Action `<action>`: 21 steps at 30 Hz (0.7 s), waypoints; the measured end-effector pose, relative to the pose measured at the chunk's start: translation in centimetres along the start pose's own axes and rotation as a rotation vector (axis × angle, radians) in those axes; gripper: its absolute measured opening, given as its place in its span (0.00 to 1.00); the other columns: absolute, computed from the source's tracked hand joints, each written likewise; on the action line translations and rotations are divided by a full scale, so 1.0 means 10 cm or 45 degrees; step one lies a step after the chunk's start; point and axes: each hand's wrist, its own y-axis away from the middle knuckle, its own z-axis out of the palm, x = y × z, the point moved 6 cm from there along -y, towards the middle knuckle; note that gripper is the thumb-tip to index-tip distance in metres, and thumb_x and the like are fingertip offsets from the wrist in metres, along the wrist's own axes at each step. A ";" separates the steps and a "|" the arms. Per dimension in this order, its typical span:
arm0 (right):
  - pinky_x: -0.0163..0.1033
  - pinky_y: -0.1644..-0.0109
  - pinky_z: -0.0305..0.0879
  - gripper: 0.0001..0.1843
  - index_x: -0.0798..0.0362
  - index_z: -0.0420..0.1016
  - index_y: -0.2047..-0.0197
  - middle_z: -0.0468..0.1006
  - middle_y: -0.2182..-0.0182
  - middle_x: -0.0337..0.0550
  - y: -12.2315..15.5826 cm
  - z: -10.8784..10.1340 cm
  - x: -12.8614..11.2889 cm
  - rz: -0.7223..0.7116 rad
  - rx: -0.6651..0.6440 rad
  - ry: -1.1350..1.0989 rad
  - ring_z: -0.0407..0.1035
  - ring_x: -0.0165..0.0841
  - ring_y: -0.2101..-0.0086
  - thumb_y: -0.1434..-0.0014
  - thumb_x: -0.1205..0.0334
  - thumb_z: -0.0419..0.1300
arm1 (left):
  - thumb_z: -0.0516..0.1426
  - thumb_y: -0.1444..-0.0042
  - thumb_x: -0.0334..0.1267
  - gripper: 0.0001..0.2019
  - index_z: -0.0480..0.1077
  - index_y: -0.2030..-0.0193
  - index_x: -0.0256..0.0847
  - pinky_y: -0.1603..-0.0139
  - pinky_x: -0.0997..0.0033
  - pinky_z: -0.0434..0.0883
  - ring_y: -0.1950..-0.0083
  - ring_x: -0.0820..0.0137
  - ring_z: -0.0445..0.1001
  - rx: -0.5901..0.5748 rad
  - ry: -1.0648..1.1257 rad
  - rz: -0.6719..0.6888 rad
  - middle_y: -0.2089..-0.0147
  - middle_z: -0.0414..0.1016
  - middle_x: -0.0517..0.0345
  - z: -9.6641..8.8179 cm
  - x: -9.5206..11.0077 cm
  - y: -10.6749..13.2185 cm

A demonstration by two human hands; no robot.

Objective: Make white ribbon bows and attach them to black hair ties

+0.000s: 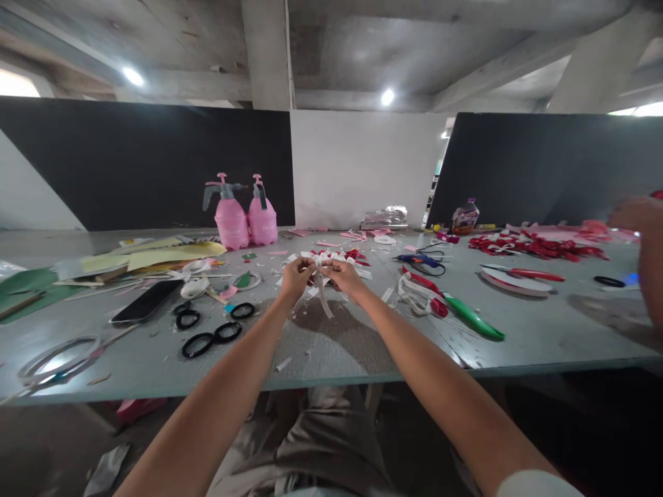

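Observation:
My left hand (298, 279) and my right hand (342, 275) meet over the middle of the table, fingers pinched together. Between them is a thin whitish ribbon (325, 301), whose loose end hangs down toward the tabletop. Both hands grip its upper part, and the fingers hide how it is folded or tied there. Just behind the hands lies a heap of red and white ribbon pieces (354, 257). Small white scraps are scattered around it.
To the left lie black-handled scissors (213, 339), a phone (148, 301) and paper sheets (176, 254). Two pink spray bottles (231, 222) stand behind. On the right are a blue glue gun (418, 259), a green-handled tool (474, 317), a ribbon roll (512, 281) and another person's arm (650, 262).

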 end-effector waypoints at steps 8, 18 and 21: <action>0.30 0.78 0.53 0.29 0.52 0.73 0.48 0.65 0.78 0.31 -0.01 0.06 0.00 -0.019 -0.136 -0.092 0.53 0.22 0.81 0.52 0.48 0.63 | 0.63 0.57 0.51 0.20 0.69 0.64 0.37 0.75 0.76 0.69 0.75 0.77 0.68 0.002 0.201 -0.062 0.71 0.71 0.62 0.00 0.06 0.03; 0.41 0.55 0.64 0.21 0.49 0.74 0.49 0.75 0.55 0.46 0.05 0.15 -0.20 -0.507 -0.304 0.453 0.67 0.36 0.58 0.44 0.52 0.60 | 0.63 0.56 0.53 0.20 0.70 0.64 0.39 0.68 0.76 0.68 0.71 0.76 0.70 -0.195 0.378 -0.197 0.69 0.72 0.61 0.07 -0.01 0.08; 0.40 0.54 0.62 0.18 0.49 0.75 0.51 0.74 0.57 0.45 0.08 0.20 -0.22 -0.587 -0.339 0.554 0.66 0.36 0.57 0.44 0.53 0.60 | 0.64 0.56 0.50 0.19 0.70 0.67 0.37 0.69 0.77 0.67 0.71 0.76 0.69 -0.290 0.412 -0.162 0.69 0.71 0.60 0.12 0.03 0.09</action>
